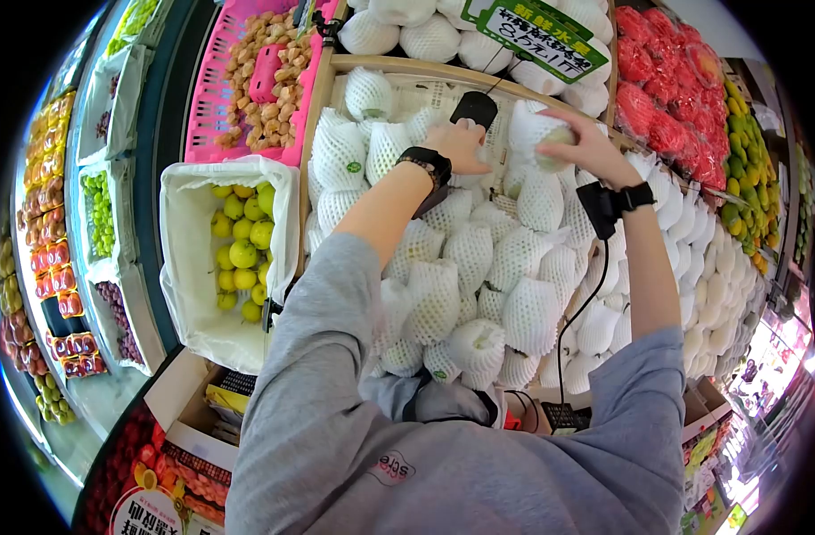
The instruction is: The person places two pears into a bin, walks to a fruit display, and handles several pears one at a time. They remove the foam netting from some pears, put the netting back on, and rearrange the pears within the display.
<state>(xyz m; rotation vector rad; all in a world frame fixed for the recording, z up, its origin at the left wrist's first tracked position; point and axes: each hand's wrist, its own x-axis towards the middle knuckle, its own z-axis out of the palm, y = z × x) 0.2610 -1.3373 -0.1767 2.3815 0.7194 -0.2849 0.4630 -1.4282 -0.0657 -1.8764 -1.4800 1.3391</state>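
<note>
My right hand (587, 147) grips a pale round fruit in a white foam net (541, 134), holding it just above the heap of net-wrapped fruit (479, 259) in the wooden crate (407, 67). My left hand (461, 144) reaches to the back of the same crate, fingers curled down among the wrapped fruit; whether it holds one is hidden. A dark bead bracelet (430, 165) circles my left wrist. A black strap with a small device and cable (608, 203) sits on my right wrist. Both arms wear grey sleeves.
A white-lined box of green-yellow fruit (238, 250) stands left of the crate. A pink crate of brown nuts (265, 80) lies behind it. Red-netted fruit (666, 98) and more white-netted fruit fill the right side. A green price sign (536, 36) stands at the back.
</note>
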